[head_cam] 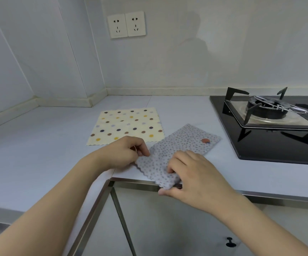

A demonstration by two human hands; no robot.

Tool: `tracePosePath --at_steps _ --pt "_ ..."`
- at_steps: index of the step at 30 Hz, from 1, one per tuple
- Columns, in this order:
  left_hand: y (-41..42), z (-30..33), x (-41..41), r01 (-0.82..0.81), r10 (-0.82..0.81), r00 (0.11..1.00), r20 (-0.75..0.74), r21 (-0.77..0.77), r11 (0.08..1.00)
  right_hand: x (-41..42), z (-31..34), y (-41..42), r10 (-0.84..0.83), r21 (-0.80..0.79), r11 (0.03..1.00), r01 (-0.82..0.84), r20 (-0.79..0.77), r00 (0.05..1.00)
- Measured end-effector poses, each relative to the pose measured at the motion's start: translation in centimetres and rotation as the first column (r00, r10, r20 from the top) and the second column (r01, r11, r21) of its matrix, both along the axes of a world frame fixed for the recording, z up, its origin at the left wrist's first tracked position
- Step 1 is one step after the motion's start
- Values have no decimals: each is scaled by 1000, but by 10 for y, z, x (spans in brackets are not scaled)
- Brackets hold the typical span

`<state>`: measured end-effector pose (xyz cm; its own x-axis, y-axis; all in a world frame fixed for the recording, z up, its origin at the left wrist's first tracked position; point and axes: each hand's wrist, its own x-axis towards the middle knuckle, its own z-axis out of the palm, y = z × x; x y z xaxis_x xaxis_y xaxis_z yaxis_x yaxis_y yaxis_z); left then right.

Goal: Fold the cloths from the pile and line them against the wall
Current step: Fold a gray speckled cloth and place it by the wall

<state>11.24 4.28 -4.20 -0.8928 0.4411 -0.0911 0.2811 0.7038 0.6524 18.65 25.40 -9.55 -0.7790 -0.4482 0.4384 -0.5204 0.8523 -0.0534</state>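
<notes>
A grey dotted cloth (181, 145), folded into a long strip, lies slantwise on the counter with its near end at the front edge. My left hand (123, 152) pinches the strip's near left corner. My right hand (192, 174) grips the near right end, fingers on top and thumb under the overhanging edge. A small red patch sits near the strip's far end. A cream cloth with coloured dots (127, 125) lies flat and unfolded behind it.
A black gas hob (271, 126) with a burner stand takes up the counter's right side. The wall (168, 71) with a double socket (126, 24) runs behind. The counter (38, 145) wraps round a corner on the left. Cabinet doors are below.
</notes>
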Motion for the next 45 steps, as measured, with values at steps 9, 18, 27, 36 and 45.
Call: tracePosePath --at_steps 9,18,27,36,45 --pt "-5 9 14 129 -127 972 200 0 992 2 14 24 108 -753 645 132 261 959" --pt "62 2 -15 -149 164 986 -37 265 953 -42 34 73 -107 -670 680 298 311 944" --pt "99 -30 -39 -352 329 900 -287 -30 936 -79 11 85 -416 -207 872 443 163 895" --pt "98 -39 -28 -391 291 778 -557 -65 918 -83 8 86 -471 -146 861 487 130 873" --pt "136 -34 24 -265 22 763 -646 -281 922 -79 8 86 -515 -80 848 523 104 851"
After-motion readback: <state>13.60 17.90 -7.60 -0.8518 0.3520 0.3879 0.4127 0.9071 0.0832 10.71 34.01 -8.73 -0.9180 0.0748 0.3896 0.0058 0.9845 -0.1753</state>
